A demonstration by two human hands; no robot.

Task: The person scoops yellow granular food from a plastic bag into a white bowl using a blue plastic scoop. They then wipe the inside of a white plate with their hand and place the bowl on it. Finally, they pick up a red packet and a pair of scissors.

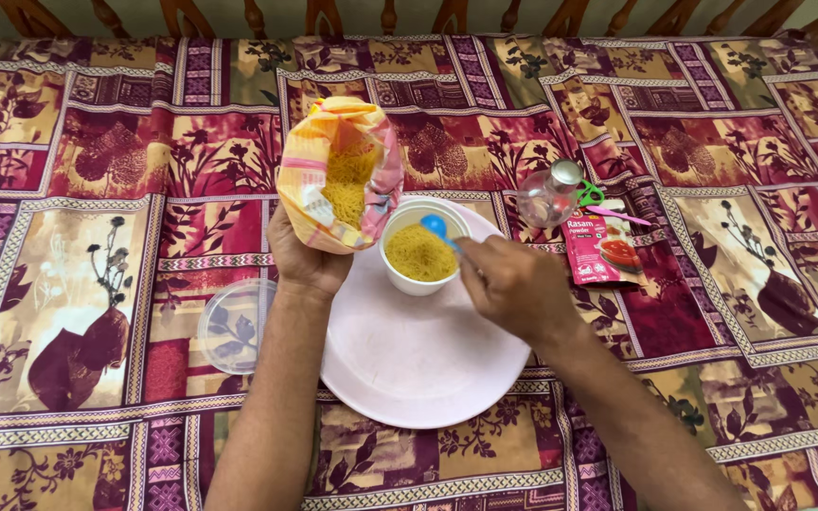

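Your left hand [307, 257] grips an open snack bag [341, 175] upright, its long axis vertical and mouth tilted toward you, while your right hand [513, 289] pinches a blue spoon [435, 227] angled up-left into the white cup [418, 248] on the pink plate [409, 360].

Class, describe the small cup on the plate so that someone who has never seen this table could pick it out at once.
Find the large pale pink plate in the middle of the patterned tablecloth. At its far rim stands a small white cup, between the person's two hands. It alone is filled with fine yellow noodles, with a blue spoon over it; the clear lid lying left of the plate is empty.
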